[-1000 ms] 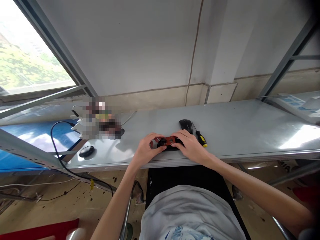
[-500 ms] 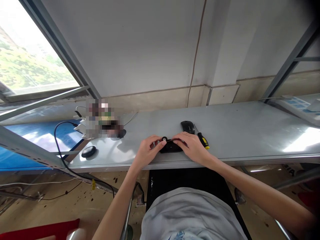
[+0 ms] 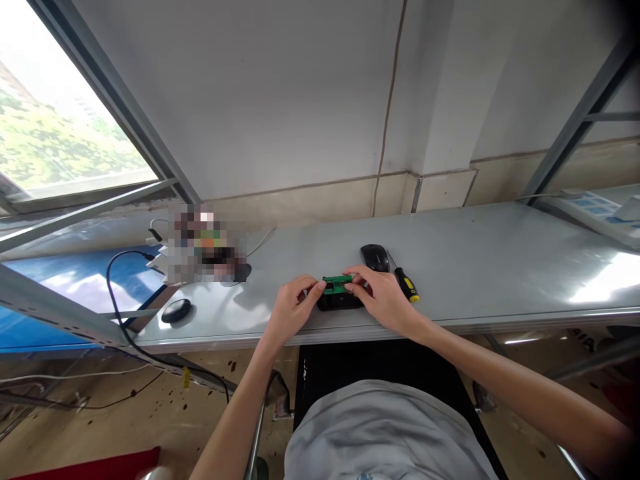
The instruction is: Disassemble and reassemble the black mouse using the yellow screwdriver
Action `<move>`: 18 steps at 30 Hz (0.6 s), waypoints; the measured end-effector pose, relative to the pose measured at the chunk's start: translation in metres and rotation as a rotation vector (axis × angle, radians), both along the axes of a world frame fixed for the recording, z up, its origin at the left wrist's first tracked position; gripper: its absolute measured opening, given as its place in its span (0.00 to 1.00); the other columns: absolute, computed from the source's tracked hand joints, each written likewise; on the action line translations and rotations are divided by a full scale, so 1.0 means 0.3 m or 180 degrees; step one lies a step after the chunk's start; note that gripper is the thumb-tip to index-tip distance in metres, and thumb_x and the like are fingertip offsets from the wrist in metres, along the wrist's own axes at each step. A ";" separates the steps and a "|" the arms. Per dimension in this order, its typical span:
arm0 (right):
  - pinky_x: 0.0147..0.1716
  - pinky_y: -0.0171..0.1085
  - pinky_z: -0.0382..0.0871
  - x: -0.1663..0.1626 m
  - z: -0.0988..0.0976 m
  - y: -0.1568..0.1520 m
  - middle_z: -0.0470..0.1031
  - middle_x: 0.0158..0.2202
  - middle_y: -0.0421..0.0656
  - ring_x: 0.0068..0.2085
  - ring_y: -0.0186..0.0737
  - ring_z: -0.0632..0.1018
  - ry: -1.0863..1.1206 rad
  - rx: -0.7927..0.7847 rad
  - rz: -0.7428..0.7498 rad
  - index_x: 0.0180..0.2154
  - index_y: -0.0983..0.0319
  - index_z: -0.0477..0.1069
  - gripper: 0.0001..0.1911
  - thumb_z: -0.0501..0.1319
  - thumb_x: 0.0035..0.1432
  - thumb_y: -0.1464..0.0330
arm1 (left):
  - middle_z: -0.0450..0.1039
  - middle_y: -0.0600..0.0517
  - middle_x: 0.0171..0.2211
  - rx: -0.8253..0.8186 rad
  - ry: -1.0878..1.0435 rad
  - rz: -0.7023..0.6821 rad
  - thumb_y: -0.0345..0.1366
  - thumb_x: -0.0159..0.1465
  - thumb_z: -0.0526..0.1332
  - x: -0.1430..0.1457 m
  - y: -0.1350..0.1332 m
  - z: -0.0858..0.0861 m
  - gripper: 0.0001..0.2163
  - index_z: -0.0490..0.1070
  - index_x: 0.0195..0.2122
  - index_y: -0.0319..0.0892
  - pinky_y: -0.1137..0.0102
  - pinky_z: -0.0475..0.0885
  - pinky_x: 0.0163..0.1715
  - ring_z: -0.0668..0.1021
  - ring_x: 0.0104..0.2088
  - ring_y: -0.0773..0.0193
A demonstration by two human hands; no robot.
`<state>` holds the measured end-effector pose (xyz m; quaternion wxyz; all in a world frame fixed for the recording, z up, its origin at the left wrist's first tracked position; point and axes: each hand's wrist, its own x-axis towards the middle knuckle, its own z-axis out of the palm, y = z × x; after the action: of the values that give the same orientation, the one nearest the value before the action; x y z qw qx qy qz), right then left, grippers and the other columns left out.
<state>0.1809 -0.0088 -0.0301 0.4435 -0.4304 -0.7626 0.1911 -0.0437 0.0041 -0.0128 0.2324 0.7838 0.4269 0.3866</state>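
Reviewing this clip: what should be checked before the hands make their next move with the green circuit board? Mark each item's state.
1. Left hand at the green circuit board's left end: ok.
2. Right hand at its right end: ok.
3. Board fully separate from the black casing: cannot tell.
4. Yellow-and-black screwdriver lying on the grey tabletop, not held: ok.
5. Black mouse beside the screwdriver out of both hands' grip: ok.
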 end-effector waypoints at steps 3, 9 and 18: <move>0.31 0.35 0.67 -0.001 0.004 -0.007 0.79 0.32 0.37 0.27 0.35 0.72 -0.0028 -0.0009 -0.0004 0.49 0.59 0.72 0.08 0.59 0.69 0.70 | 0.60 0.55 0.24 -0.0021 0.0004 0.0004 0.46 0.73 0.56 0.000 0.001 -0.002 0.21 0.63 0.25 0.40 0.69 0.55 0.28 0.61 0.26 0.67; 0.30 0.35 0.66 -0.001 0.005 -0.012 0.78 0.32 0.38 0.26 0.35 0.71 -0.0048 0.0045 0.0023 0.47 0.58 0.72 0.07 0.58 0.69 0.69 | 0.59 0.55 0.24 -0.0084 0.0014 0.0035 0.48 0.73 0.56 0.000 -0.002 0.001 0.22 0.63 0.24 0.40 0.69 0.55 0.28 0.60 0.26 0.67; 0.34 0.37 0.70 -0.002 0.008 -0.015 0.77 0.35 0.41 0.31 0.39 0.75 -0.0053 0.0256 0.0106 0.42 0.58 0.70 0.04 0.57 0.69 0.70 | 0.64 0.54 0.25 -0.0200 0.0014 -0.0051 0.51 0.73 0.54 -0.003 -0.004 0.007 0.23 0.70 0.28 0.39 0.69 0.59 0.29 0.64 0.27 0.67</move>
<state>0.1804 -0.0133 -0.0278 0.4508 -0.4011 -0.7804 0.1641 -0.0446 0.0028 -0.0107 0.2591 0.7803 0.4331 0.3694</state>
